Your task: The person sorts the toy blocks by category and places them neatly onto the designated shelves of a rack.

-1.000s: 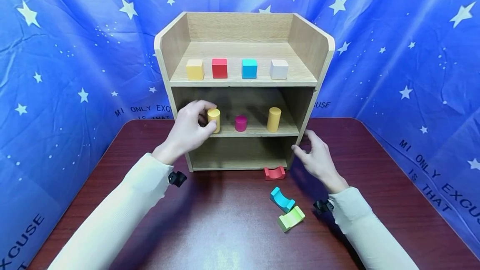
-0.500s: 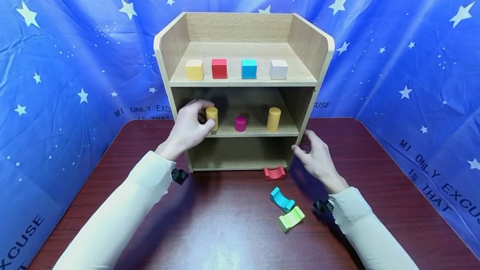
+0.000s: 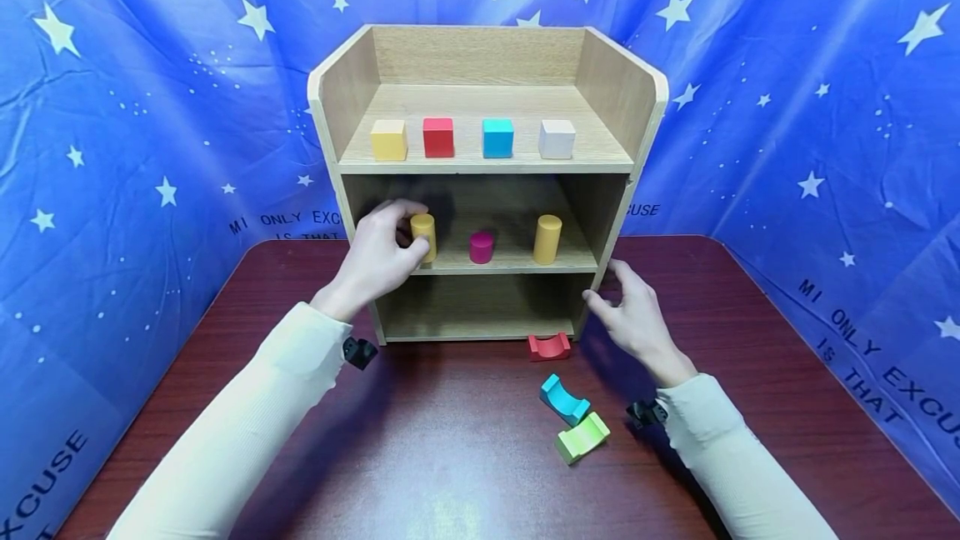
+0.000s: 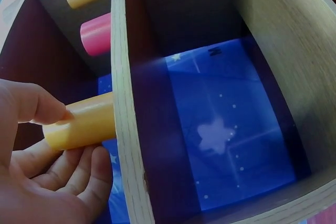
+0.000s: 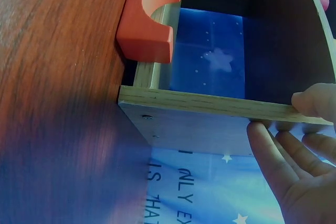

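On the middle shelf of a small wooden shelf unit point(image 3: 480, 167), my left hand point(image 3: 384, 247) pinches a yellow cylinder point(image 4: 84, 121) between thumb and fingers. The cylinder stands upright at the shelf's left side, its base right at the board. To its right are a short magenta cylinder point(image 3: 482, 247) and a second yellow cylinder point(image 3: 547, 240). My right hand point(image 3: 637, 319) holds the unit's right side panel point(image 5: 210, 106) by its front edge, thumb on the inner side and fingers on the outer face.
Yellow point(image 3: 389, 141), red point(image 3: 438, 138), blue point(image 3: 498, 138) and white point(image 3: 557, 140) cubes line the top shelf. Before the unit lie red point(image 3: 549, 347), blue point(image 3: 564, 400) and green point(image 3: 582, 438) arch blocks on the table point(image 3: 450, 457). A starry blue cloth point(image 3: 150, 107) surrounds the table.
My left hand and the yellow cylinder have shifted slightly left along the middle shelf, mostly in the first half second. The right hand has stayed on the side panel.
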Available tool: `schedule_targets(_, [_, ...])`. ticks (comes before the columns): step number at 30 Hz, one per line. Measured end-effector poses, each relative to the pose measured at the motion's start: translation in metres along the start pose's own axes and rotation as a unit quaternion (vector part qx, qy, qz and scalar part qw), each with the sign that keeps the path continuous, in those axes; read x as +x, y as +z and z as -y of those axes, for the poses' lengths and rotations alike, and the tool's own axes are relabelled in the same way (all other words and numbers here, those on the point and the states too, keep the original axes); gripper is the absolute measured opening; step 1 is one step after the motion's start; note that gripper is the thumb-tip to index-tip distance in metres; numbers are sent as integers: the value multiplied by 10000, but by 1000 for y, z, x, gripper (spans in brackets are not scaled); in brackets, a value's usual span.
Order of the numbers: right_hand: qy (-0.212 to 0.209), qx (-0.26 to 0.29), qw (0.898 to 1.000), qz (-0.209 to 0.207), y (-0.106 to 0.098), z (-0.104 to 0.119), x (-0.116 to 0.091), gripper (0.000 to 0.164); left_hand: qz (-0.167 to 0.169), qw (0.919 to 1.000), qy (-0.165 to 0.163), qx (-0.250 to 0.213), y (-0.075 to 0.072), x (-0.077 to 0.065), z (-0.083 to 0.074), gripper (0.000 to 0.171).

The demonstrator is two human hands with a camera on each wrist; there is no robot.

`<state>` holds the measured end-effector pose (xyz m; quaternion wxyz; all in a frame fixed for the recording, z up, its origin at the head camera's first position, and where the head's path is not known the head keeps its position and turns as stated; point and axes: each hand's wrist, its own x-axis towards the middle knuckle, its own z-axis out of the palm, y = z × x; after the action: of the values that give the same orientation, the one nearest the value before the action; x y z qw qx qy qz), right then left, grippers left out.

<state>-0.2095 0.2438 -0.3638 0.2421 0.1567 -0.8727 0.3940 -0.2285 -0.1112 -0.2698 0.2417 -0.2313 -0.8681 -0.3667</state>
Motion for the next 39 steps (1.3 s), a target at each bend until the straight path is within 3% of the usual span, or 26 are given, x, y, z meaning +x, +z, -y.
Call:
schedule_targets(11, [27, -40, 10000, 22, 0, 1, 0, 41, 8, 9999, 27, 109, -1, 1, -1, 36])
schedule_targets(25, [-14, -127, 9999, 0, 0, 0, 1, 40, -112, 9993, 340, 89, -5, -1, -7, 43])
schedule_targets(39, [-39, -31, 10000, -32, 1, -1, 1, 39, -820, 9874, 1352, 6, -4, -15, -14, 36])
